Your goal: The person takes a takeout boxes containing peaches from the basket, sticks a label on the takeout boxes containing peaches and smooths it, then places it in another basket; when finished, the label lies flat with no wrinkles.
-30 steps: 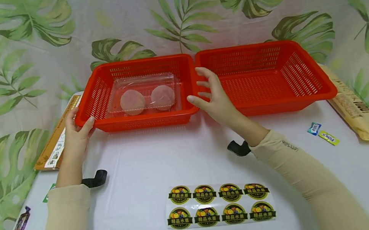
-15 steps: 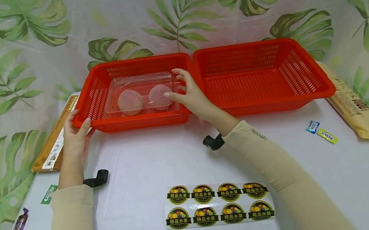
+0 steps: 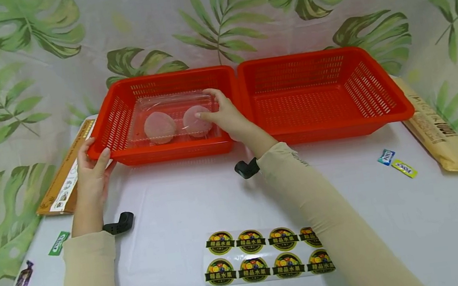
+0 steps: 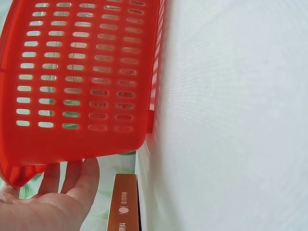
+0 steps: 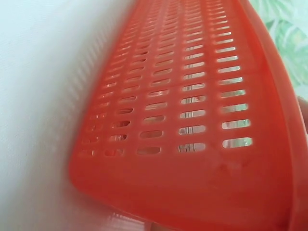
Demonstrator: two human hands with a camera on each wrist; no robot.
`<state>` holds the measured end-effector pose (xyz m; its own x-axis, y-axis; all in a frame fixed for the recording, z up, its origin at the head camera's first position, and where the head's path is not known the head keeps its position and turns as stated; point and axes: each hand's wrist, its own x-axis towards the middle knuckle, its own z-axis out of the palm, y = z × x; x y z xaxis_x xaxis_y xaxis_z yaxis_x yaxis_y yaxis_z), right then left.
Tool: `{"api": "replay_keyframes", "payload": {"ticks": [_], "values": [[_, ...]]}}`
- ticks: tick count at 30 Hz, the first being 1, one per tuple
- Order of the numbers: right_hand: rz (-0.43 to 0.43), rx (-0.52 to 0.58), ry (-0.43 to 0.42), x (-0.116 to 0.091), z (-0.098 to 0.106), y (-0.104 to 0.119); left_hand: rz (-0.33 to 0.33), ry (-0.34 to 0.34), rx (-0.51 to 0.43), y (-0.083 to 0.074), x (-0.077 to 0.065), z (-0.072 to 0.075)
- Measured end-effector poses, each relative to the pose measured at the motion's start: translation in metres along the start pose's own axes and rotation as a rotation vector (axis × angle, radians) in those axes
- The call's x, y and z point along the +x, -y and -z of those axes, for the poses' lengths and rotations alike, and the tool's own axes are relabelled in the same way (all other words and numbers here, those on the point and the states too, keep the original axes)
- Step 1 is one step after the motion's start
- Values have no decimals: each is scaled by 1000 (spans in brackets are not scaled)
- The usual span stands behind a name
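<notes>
In the head view, a red perforated plastic basket holds a clear lidded plastic container. Two round pale-pink fruits, like peaches, show through its lid. My left hand grips the basket's front left corner, thumb at the rim. The left wrist view has that hand's fingers against the outer wall. My right hand reaches over the basket's front right side, thumb and forefinger extended over the container's right end; its other fingers are mostly hidden. The basket wall fills most of the right wrist view.
A second red basket stands against the first on the right. A sticker sheet lies in front, partly under my right sleeve. A brown box, a tan packet and small wrapped sweets lie at the sides.
My right hand has moved left from the gap between the baskets to above the container's right end. The left hand stays at the basket corner.
</notes>
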<state>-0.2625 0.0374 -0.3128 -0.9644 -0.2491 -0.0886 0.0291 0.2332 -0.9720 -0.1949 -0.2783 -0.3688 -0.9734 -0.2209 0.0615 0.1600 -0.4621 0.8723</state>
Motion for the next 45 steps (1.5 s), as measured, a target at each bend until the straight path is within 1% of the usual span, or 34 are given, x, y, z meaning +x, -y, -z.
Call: {"api": "replay_keyframes", "payload": {"ticks": [5,8,10,13,16,20,25,34,37,40,43,45], "values": [[-56,30,-18,2,-5,0,17,-6,45,-1,-1,0],[-78,49,-24,3,-6,-1,29,-7,74,-1,-2,0],[-86,57,-27,3,-7,-1,28,-7,77,-1,-2,0],[-93,65,-23,4,-7,-1,18,-3,61,-1,-2,0],[-96,53,-21,4,-6,-1,7,1,21,1,-1,-1],[-111,35,-9,5,-6,-1,-2,-3,-6,3,-3,-3],[-129,38,16,7,-8,-2,-17,-20,-11,5,-4,-2],[-153,35,6,6,-9,0,3,-20,-14,3,-3,-2],[-147,11,6,6,-9,0,-4,-17,-17,3,-4,-2],[-131,-2,25,6,-8,0,-7,-16,-7,3,-4,-2],[-130,4,52,4,-6,2,6,-25,13,2,-5,-3],[-129,26,58,4,-5,3,14,-27,17,2,-5,-3]]}}
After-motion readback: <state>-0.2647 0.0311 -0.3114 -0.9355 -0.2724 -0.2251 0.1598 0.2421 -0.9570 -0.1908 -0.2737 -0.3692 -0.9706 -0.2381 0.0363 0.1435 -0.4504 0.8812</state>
